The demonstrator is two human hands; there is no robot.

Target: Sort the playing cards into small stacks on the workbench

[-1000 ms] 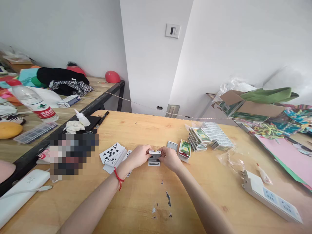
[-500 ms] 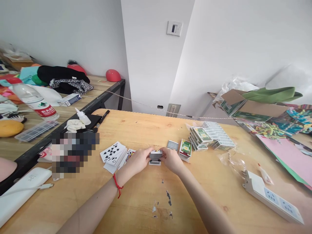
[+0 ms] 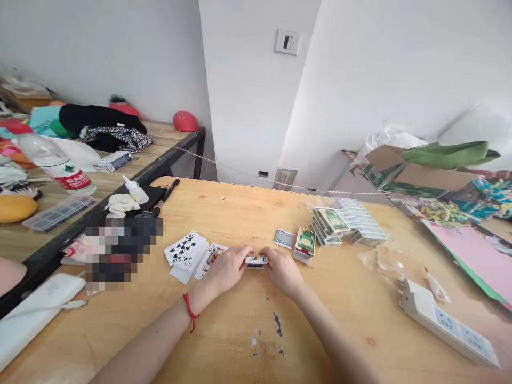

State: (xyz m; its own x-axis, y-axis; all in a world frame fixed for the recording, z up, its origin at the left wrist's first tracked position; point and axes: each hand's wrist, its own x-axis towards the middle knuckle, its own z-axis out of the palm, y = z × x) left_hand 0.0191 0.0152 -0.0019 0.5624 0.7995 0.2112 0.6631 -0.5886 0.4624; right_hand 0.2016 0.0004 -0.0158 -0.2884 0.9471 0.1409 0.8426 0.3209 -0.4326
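Note:
Between my two hands, at the middle of the table, is a playing card, its face partly showing. My left hand grips its left end, fingers curled, with a red cord around the wrist. My right hand pinches the other end. Beneath it, mostly hidden, lies another dark-patterned card back. Left of my left hand sit a jack card and a fanned pile of spade cards. Beyond my right hand are a face-down card and a green-and-white card box.
Stacked card boxes and wrapped packs stand at the back right. A power strip and a small glue tube lie at right. A white power bank, squeeze bottle and marker are at left.
The held card has tilted: its patterned back showed before, and now part of its face shows as a narrow strip. Both hands have shifted only slightly.

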